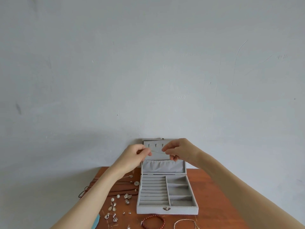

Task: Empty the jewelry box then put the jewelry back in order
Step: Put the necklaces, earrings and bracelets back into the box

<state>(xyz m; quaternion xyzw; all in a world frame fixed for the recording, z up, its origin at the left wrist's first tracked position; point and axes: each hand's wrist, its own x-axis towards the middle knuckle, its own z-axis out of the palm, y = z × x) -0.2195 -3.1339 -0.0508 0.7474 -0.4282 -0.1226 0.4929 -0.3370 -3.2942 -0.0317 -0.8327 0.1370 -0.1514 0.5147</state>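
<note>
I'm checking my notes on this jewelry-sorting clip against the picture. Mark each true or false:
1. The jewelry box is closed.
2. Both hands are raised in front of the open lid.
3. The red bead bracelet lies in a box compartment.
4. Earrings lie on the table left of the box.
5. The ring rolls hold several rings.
1. False. The jewelry box stands open, its lid upright against the wall.
2. True. The left hand and right hand meet there, pinching what looks like a thin chain.
3. False. The red bead bracelet lies on the table in front of the box.
4. True. The earrings lie scattered there.
5. False. The ring rolls look empty.
</note>
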